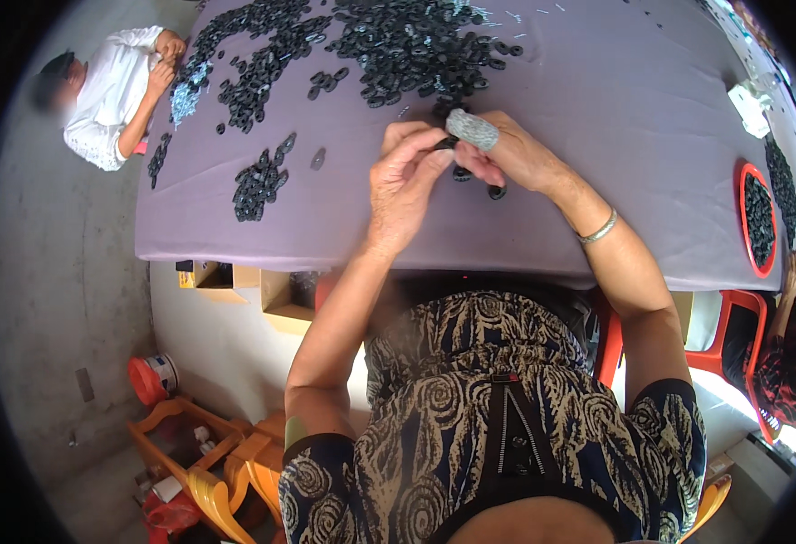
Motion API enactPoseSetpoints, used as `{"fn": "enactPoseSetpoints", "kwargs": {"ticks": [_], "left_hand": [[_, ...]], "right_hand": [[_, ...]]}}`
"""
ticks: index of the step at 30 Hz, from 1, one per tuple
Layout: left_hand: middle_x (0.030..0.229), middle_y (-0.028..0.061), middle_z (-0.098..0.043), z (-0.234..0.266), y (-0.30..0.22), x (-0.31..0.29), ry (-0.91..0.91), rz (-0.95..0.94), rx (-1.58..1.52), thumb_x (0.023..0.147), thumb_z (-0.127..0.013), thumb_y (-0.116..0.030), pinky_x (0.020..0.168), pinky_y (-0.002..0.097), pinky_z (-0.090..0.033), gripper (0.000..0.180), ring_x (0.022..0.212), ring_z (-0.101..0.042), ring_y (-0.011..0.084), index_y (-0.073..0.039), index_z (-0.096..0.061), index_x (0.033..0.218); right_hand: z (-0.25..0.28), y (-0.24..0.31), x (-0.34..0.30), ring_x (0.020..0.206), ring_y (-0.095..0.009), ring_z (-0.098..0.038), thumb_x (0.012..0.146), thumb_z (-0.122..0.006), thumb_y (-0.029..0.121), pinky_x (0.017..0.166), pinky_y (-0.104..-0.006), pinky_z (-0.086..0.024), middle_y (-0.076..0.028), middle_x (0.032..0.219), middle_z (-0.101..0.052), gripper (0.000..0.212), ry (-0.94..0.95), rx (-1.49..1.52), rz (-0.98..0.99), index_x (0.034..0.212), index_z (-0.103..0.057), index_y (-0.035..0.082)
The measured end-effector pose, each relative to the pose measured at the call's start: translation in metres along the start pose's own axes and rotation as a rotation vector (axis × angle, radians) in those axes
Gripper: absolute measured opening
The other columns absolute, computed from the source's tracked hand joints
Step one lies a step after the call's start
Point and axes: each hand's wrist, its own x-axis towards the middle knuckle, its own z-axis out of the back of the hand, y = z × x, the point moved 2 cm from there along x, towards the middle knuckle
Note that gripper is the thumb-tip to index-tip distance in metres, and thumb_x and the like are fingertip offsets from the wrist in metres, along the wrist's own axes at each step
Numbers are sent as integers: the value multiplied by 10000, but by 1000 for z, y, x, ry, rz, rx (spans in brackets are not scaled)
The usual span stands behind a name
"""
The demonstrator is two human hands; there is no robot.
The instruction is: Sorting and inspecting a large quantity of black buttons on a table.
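My left hand reaches over the near part of the table, its thumb and fingers pinched on a small black oval piece. Close against it, my right hand has its fingers curled in; what they hold, if anything, is hidden. A grey textured wrap sits around a finger of the right hand. Beneath the hands lie a few loose black ring-like pieces. Just beyond them spreads a large pile of the same black pieces, with thin silvery pins scattered among them.
A purple-grey cloth covers the table. Smaller heaps of black pieces lie to the left. A red-rimmed basket of black pieces stands at the right edge. One person works at the far left, another sits at right.
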Motion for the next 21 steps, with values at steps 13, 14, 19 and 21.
{"fn": "enactPoseSetpoints", "kwargs": {"ticks": [13,14,19,21], "left_hand": [[1086,55,-483,-22,-29,-7,57,-138,-54,819,-692,-10,875,276,-449,207,1008,-512,152,-28,-682,1025],[1090,56,-482,-23,-31,-8,54,-147,-75,821,-689,-8,878,278,-446,211,1013,-511,155,-26,-680,1031],[1103,56,-484,-25,-27,-10,11,-89,-146,809,-698,9,881,275,-441,236,1014,-508,149,-7,-667,1042],[1093,57,-491,-26,-26,-10,13,-103,-131,795,-705,23,872,274,-447,239,1002,-512,145,1,-665,1030]], "right_hand": [[-25,-7,-12,455,-24,-240,928,-587,237,410,-214,-164,97,550,-302,277,268,679,183,699,-536,89],[-28,-2,-14,452,-25,-243,926,-595,244,409,-214,-168,98,549,-303,271,239,656,158,705,-553,92],[-29,-7,-13,448,-26,-253,925,-611,269,410,-211,-176,100,547,-303,262,248,722,138,720,-586,108],[-28,-7,-14,449,-22,-255,936,-599,280,411,-207,-176,100,548,-305,255,257,764,122,738,-594,119]]}}
